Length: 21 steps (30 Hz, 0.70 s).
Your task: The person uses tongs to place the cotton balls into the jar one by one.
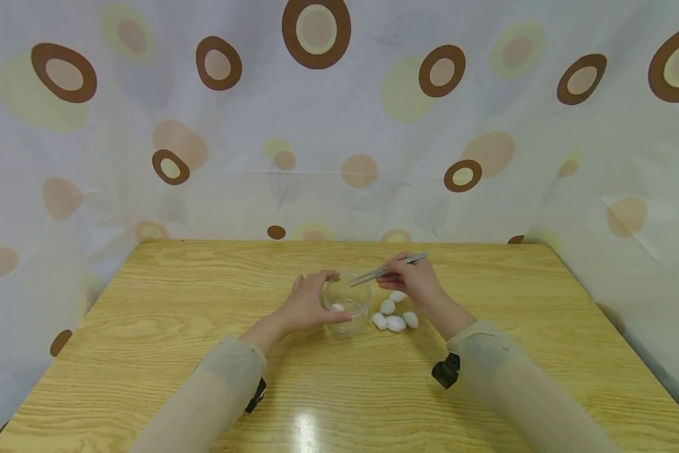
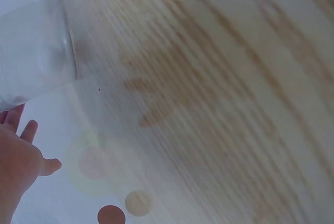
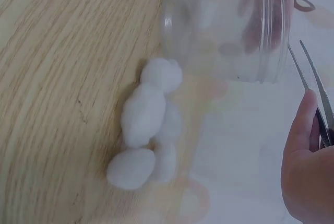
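A clear plastic jar (image 1: 347, 308) stands upright on the table, with a white cotton ball (image 1: 338, 307) inside it. My left hand (image 1: 311, 305) grips the jar from its left side, thumb at the near rim and fingers at the far rim. In my right hand (image 1: 415, 280) is a pair of metal tweezers (image 1: 373, 274), pinched midway. Their tips are apart, over the jar's mouth, with nothing between them. Several white cotton balls (image 3: 143, 114) lie in a group on the table, right of the jar and below my right hand.
The wooden table (image 1: 175, 283) reaches back to a patterned curtain (image 1: 339, 207), which also hangs along both sides. A black wrist camera (image 1: 445, 371) is strapped under the right sleeve, and another (image 1: 255, 396) under the left.
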Tool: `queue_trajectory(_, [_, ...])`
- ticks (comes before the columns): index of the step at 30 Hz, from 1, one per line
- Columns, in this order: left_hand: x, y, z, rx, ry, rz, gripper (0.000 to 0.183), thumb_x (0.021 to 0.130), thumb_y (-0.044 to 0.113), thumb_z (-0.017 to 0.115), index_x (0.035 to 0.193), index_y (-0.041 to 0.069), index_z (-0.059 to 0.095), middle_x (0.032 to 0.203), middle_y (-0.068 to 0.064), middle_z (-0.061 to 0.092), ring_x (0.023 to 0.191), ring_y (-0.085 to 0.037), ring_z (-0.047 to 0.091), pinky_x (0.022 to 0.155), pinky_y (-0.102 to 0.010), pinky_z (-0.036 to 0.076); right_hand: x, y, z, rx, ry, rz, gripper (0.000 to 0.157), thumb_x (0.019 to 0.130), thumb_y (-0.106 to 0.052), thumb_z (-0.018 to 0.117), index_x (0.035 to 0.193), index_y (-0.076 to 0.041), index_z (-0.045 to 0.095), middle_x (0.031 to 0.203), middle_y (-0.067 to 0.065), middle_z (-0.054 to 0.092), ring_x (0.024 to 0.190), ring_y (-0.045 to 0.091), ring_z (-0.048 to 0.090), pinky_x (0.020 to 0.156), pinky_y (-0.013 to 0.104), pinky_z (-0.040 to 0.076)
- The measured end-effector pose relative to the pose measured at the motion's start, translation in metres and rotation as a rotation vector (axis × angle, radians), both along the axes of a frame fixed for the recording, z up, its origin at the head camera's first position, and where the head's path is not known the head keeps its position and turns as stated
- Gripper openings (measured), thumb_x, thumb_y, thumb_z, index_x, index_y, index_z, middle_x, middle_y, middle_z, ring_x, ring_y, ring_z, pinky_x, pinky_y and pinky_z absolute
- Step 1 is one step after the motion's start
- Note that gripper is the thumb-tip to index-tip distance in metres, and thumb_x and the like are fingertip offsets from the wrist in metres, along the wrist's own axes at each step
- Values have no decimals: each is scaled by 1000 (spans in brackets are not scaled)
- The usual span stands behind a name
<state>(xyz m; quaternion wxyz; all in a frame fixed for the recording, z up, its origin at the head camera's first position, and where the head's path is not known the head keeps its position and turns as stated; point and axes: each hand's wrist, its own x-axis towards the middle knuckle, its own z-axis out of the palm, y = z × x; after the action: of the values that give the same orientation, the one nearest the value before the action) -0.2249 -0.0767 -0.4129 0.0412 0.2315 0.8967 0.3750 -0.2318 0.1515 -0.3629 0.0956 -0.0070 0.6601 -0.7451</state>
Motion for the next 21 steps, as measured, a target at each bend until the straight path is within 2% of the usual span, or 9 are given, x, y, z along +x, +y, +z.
queue_trajectory(5, [3,5,-2,-58,61,-12,97,71,44,78,145,7,29,144,-9,41,137,-29,31,113,-59,6,1,13,7,-54,-12,-16,18,94,-2,48,78,-9,54,67,2,65,64,11,68,65,21,56])
queue_trajectory(9, [3,9,-1,-106,109,4,103,69,49,78,147,7,24,147,-12,35,138,-31,27,112,-60,8,3,25,9,-78,-26,-27,19,95,-2,48,77,-10,52,69,2,65,66,12,68,67,22,56])
queue_trajectory(15, [0,9,1,-115,98,43,94,69,51,77,143,12,33,145,-8,38,138,-29,29,112,-59,8,3,44,7,-64,-35,-55,21,96,-4,47,77,-12,53,73,1,66,68,12,68,68,22,56])
queue_trajectory(21, [1,7,4,-86,53,25,84,71,48,76,138,13,41,144,-4,41,141,-30,23,113,-59,5,3,64,2,-23,-52,-89,17,95,-6,49,79,-10,51,72,1,65,68,12,68,68,22,56])
